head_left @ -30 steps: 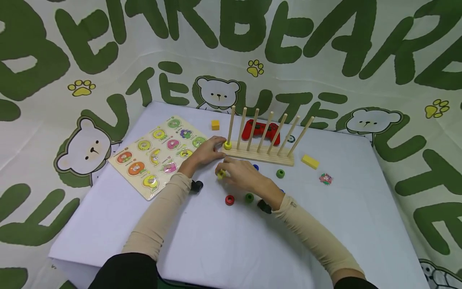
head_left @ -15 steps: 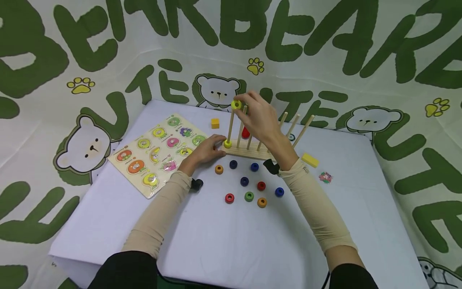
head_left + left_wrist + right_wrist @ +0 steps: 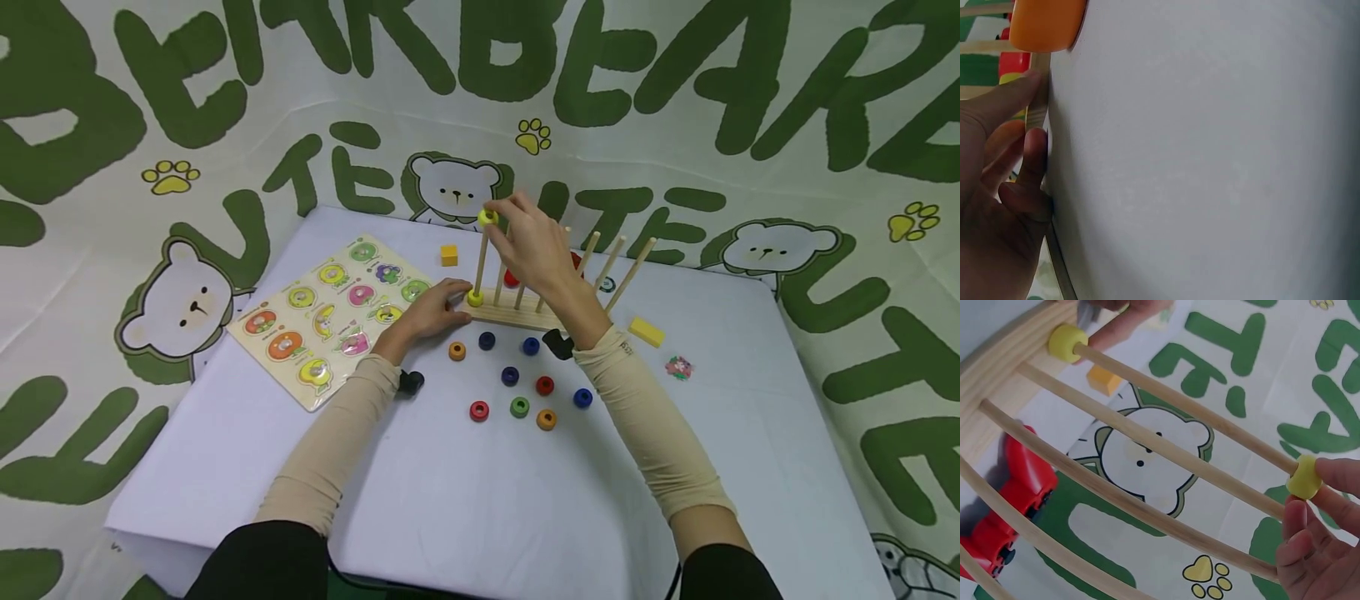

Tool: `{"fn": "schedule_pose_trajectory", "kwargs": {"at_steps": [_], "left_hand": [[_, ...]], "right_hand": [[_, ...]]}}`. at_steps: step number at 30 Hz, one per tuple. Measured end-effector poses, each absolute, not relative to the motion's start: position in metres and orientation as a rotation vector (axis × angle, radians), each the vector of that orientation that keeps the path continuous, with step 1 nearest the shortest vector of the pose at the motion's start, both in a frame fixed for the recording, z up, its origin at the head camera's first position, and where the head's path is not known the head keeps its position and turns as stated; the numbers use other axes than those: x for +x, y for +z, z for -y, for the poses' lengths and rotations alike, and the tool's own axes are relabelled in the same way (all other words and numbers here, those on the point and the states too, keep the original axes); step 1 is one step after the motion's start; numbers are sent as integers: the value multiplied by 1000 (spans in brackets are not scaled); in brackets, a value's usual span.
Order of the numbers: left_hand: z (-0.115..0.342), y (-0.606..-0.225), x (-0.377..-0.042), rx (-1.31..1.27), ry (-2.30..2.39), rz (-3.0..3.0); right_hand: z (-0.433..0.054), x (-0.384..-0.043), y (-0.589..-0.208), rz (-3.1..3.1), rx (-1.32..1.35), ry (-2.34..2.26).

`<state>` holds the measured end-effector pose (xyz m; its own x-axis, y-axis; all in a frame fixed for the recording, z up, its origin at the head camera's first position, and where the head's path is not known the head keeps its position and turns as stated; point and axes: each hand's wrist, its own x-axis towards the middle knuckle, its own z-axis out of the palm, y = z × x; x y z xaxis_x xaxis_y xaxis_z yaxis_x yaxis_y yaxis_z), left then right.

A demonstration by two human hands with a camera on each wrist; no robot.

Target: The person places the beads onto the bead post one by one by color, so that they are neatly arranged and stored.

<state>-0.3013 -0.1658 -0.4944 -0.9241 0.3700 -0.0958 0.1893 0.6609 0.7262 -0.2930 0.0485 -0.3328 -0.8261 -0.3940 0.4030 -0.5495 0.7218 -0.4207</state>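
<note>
Between thumb and fingers my right hand (image 3: 528, 246) pinches a yellow ring (image 3: 1304, 477) at the top of the leftmost peg (image 3: 1191, 409). In the right wrist view the peg's tip meets the ring's hole. Another yellow ring (image 3: 476, 298) sits at the foot of that same peg. The pegs rise from a long wooden base (image 3: 517, 312). My left hand (image 3: 431, 312) grips the base's left end, with its thumb (image 3: 1013, 94) along the front edge in the left wrist view. An orange ring (image 3: 1047, 25) lies close to that hand.
Several loose rings, such as a red one (image 3: 479, 411) and a green one (image 3: 520, 407), lie before the rack. A fruit puzzle board (image 3: 300, 367) is at left. Behind the pegs is a red game controller (image 3: 1025, 481). Yellow blocks (image 3: 449, 255) and a small figure (image 3: 679, 367) lie around.
My right hand has lifted the yellow ring from the table to the leftmost peg's top, and the ring has tilted flatter over the tip. The left hand stays at the base.
</note>
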Motion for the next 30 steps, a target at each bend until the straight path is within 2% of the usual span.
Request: {"fn": "schedule_pose_trajectory", "kwargs": {"at_steps": [14, 19, 25, 30], "left_hand": [[165, -496, -301, 471, 1098, -2673], [162, -497, -301, 497, 1060, -2683], [162, -494, -301, 494, 1047, -2683], [164, -495, -303, 490, 1053, -2698]], "right_hand": [[-56, -280, -340, 2555, 761, 767], [-69, -242, -364, 2593, 911, 706], [-77, -187, -420, 2928, 1336, 512], [-79, -164, -453, 2978, 1471, 507]]}}
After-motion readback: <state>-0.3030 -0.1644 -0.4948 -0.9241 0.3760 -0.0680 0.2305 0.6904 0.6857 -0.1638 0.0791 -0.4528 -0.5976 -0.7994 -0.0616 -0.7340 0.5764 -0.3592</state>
